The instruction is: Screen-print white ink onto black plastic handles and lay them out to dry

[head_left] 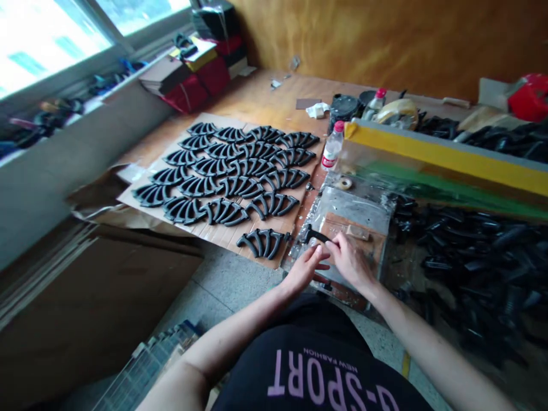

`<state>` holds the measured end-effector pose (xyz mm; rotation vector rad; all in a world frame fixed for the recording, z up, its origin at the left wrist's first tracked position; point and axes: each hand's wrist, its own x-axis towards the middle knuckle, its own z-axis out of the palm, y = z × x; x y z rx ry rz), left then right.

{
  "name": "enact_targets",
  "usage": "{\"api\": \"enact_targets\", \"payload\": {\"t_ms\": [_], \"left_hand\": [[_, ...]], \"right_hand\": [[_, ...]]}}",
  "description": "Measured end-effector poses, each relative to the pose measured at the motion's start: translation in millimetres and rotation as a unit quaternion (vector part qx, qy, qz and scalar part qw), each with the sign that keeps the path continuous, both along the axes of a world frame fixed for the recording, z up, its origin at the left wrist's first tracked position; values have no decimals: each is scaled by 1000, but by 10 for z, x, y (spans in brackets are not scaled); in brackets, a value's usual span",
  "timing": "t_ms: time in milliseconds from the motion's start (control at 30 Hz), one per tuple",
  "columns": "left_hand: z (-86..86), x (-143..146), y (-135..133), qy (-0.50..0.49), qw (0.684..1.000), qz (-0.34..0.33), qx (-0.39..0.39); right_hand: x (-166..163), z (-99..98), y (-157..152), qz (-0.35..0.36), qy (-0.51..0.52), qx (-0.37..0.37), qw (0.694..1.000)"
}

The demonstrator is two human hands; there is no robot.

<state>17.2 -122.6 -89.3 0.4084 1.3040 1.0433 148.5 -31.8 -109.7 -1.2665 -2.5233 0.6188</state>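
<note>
My left hand (305,267) and my right hand (351,260) meet over a small work plate (359,211) covered in clear film. Together they pinch a curved black plastic strip (315,235) that lies on a brown pad (363,237) on the plate. Fingers of both hands are closed on the strip's near end. To the left, rows of fan-shaped groups of the same black strips (231,168) lie on a cardboard sheet (128,197), the nearest group (263,242) just beside my left hand.
A heap of loose black strips (466,262) fills the right side. A yellow and green screen frame (445,157) stands tilted behind the plate. A water bottle (333,147), a tape roll (343,183), and clutter sit further back. Flat cardboard (85,297) lies at the left.
</note>
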Motion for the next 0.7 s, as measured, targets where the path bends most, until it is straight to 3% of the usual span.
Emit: {"api": "enact_targets", "payload": {"t_ms": [100,233,333,433,600,700], "left_hand": [[-247,-321,-269,63,986,155,-16],[-613,-1064,-711,186,952,222,-96],[-912,-1485,-983,294,921,156,-204],[-1113,-1720,-1028,356,893,55,-268],[-1189,-2101,-777,409,867,-12,-284],[-1199,-2375,-626,407,869,-36,-279]], "right_hand": [[-595,63,-397,130,18,-1,991],[-1136,-114,-671,211,-30,-114,970],[-1347,-379,-726,197,-103,-186,957],[-1511,-605,-743,151,-132,-225,953],[-1860,-752,-679,90,-96,-222,966],[-2063,-751,-619,67,-91,-223,968]]}}
